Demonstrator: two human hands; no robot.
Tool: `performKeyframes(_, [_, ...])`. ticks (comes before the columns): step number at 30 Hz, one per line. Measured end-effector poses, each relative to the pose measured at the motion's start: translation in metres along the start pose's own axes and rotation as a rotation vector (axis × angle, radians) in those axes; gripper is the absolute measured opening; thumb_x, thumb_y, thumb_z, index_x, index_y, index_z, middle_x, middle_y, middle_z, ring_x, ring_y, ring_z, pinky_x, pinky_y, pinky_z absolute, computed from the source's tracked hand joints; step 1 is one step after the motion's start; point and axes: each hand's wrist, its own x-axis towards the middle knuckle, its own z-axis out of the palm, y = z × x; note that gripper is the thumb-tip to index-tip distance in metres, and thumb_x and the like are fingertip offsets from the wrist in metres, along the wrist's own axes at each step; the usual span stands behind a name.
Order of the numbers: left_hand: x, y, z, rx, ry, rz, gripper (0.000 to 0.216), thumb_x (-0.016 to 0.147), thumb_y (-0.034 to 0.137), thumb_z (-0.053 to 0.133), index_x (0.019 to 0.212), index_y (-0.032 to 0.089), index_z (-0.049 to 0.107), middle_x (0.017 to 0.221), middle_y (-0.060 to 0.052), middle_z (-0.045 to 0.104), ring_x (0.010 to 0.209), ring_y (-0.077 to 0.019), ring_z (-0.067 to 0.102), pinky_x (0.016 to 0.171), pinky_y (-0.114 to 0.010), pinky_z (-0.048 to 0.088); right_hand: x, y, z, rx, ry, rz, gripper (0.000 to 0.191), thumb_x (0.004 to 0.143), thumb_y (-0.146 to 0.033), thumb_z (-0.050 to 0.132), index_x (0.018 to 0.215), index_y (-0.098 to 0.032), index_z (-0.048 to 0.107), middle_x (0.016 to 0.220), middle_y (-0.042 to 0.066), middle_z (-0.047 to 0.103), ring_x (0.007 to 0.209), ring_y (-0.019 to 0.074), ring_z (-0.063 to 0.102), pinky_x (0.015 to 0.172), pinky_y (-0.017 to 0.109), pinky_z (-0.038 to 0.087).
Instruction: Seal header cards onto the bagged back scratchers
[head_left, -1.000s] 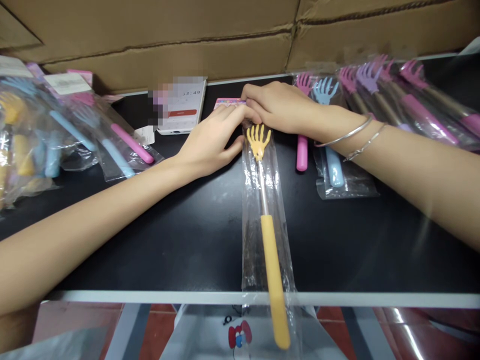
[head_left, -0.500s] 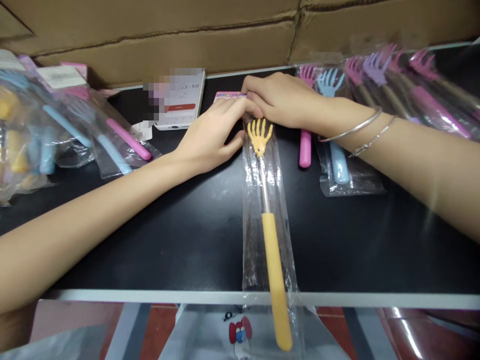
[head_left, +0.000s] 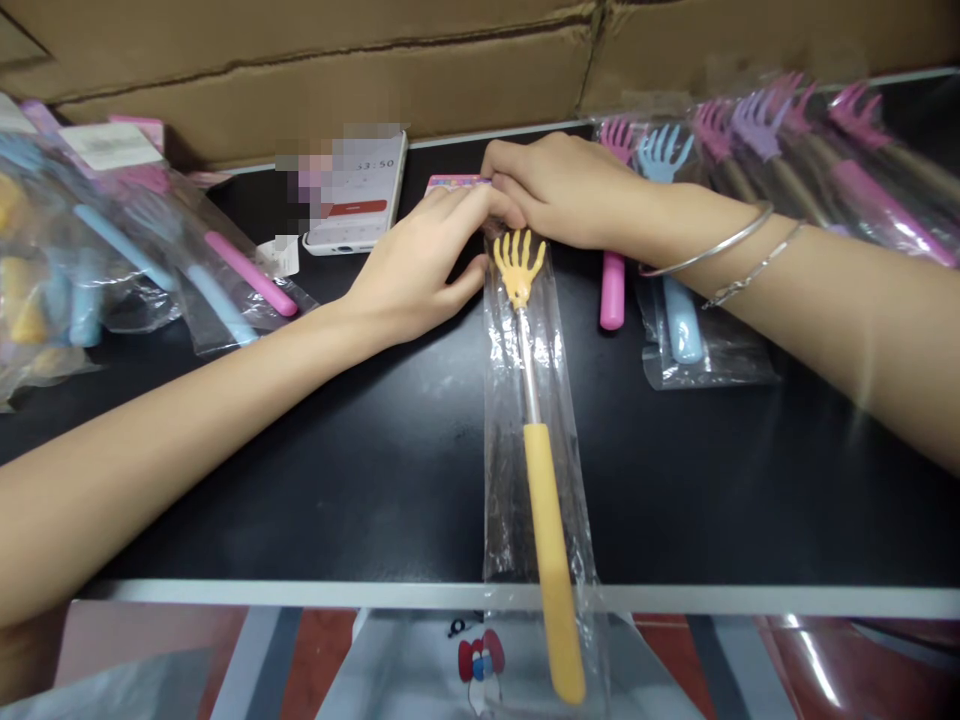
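A yellow back scratcher (head_left: 551, 560) with a hand-shaped head and a metal shaft lies in a clear plastic bag (head_left: 504, 480). Its handle reaches over the table's front edge. At the bag's top end, my left hand (head_left: 424, 255) is closed, fingers bent and thumb near the bag's left side. My right hand (head_left: 566, 190) is closed there too, its curled fingers touching those of the left. Behind the left fingers shows part of a pink printed card (head_left: 454, 183). The hands cover the bag's top edge, so the exact grip is hidden.
On the right lie bagged pink, purple and blue back scratchers (head_left: 682, 320). More bagged ones (head_left: 247, 275) are heaped on the left. A phone (head_left: 360, 195) rests near the back, before cardboard boxes (head_left: 480, 90). The black table (head_left: 360, 480) has a pale front edge.
Both hands stay at the bag's top end with almost the same pose. The view has shifted slightly; the yellow back scratcher lies as before.
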Motion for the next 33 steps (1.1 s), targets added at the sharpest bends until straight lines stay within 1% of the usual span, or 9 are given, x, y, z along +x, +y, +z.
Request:
performKeyframes(5, [-0.0003, 0.0015, 0.0006, 0.01, 0.048, 0.03, 0.033, 0.088, 0.017, 0.049, 0.119, 0.026, 0.055, 0.12, -0.006, 0.066, 0.114, -0.0284, 0.058, 0.101, -0.054, 0.05, -0.0005, -0.0013, -0.0002, -0.031, -0.006, 0.003, 0.047, 0.1, -0.035, 0.022, 0.122, -0.018, 0.059, 0.115, 0.013, 0.069, 0.106, 0.0325, 0.067, 0.081, 0.037, 0.046])
performKeyframes(8, [-0.0001, 0.0023, 0.0002, 0.023, 0.044, 0.031, 0.036, 0.085, 0.013, 0.049, 0.118, 0.027, 0.055, 0.121, -0.006, 0.067, 0.114, -0.0289, 0.059, 0.1, -0.053, 0.05, -0.0006, -0.0021, -0.0002, -0.038, -0.017, 0.015, 0.047, 0.1, -0.035, 0.022, 0.124, -0.019, 0.059, 0.117, 0.013, 0.068, 0.11, 0.0337, 0.066, 0.084, 0.04, 0.048])
performKeyframes(14, [0.0008, 0.0032, -0.0007, 0.059, 0.033, 0.027, 0.04, 0.081, 0.008, 0.051, 0.118, 0.023, 0.053, 0.12, -0.007, 0.066, 0.113, -0.0268, 0.059, 0.101, -0.05, 0.05, -0.0005, -0.0021, -0.0008, -0.026, -0.003, 0.012, 0.048, 0.099, -0.036, 0.024, 0.126, -0.019, 0.059, 0.116, 0.012, 0.069, 0.111, 0.034, 0.066, 0.089, 0.046, 0.051])
performKeyframes(17, [0.0009, 0.0025, -0.0008, 0.052, 0.033, 0.038, 0.038, 0.083, 0.009, 0.051, 0.118, 0.024, 0.053, 0.12, -0.007, 0.066, 0.113, -0.026, 0.059, 0.101, -0.048, 0.05, -0.0007, -0.0017, -0.0014, -0.024, 0.002, 0.016, 0.047, 0.099, -0.036, 0.025, 0.126, -0.019, 0.059, 0.115, 0.011, 0.069, 0.111, 0.0341, 0.066, 0.088, 0.045, 0.051])
performKeyframes(20, [0.0006, 0.0015, -0.0007, 0.027, 0.031, 0.034, 0.031, 0.089, 0.016, 0.05, 0.118, 0.025, 0.053, 0.12, -0.006, 0.065, 0.113, -0.0263, 0.058, 0.102, -0.049, 0.05, -0.001, -0.0022, -0.0016, -0.021, 0.001, 0.014, 0.048, 0.1, -0.036, 0.024, 0.126, -0.019, 0.059, 0.114, 0.011, 0.069, 0.11, 0.0341, 0.066, 0.087, 0.043, 0.051])
performKeyframes(23, [0.0004, 0.0009, -0.0004, 0.014, 0.03, 0.031, 0.025, 0.093, 0.022, 0.049, 0.117, 0.026, 0.052, 0.119, -0.005, 0.065, 0.114, -0.0248, 0.057, 0.103, -0.046, 0.048, -0.0014, -0.0032, -0.0013, -0.029, -0.001, 0.015, 0.047, 0.1, -0.035, 0.023, 0.126, -0.018, 0.059, 0.115, 0.011, 0.069, 0.111, 0.0338, 0.066, 0.088, 0.042, 0.051])
performKeyframes(26, [0.0003, 0.0011, -0.0003, 0.006, 0.029, 0.037, 0.024, 0.093, 0.02, 0.049, 0.117, 0.024, 0.051, 0.12, -0.005, 0.064, 0.115, -0.0234, 0.057, 0.104, -0.042, 0.047, -0.0017, -0.0035, -0.0011, -0.018, 0.004, 0.009, 0.047, 0.099, -0.034, 0.023, 0.126, -0.019, 0.059, 0.117, 0.012, 0.068, 0.112, 0.0347, 0.066, 0.088, 0.043, 0.051])
performKeyframes(30, [0.0003, 0.0015, -0.0009, -0.008, 0.014, 0.018, 0.024, 0.093, 0.02, 0.048, 0.116, 0.024, 0.05, 0.121, -0.005, 0.062, 0.116, -0.0242, 0.056, 0.106, -0.043, 0.045, -0.0007, -0.0026, -0.0007, -0.03, 0.01, -0.01, 0.052, 0.095, -0.035, 0.021, 0.126, -0.018, 0.059, 0.115, 0.013, 0.069, 0.11, 0.0347, 0.067, 0.085, 0.044, 0.05])
performKeyframes(33, [0.0007, 0.0008, -0.0015, -0.01, -0.003, 0.01, 0.024, 0.094, 0.021, 0.046, 0.117, 0.024, 0.049, 0.122, -0.005, 0.062, 0.117, -0.0242, 0.055, 0.107, -0.044, 0.044, 0.0007, -0.0015, 0.0008, -0.038, 0.019, 0.003, 0.059, 0.089, -0.043, 0.018, 0.128, -0.024, 0.06, 0.117, 0.012, 0.07, 0.106, 0.0319, 0.067, 0.081, 0.042, 0.048])
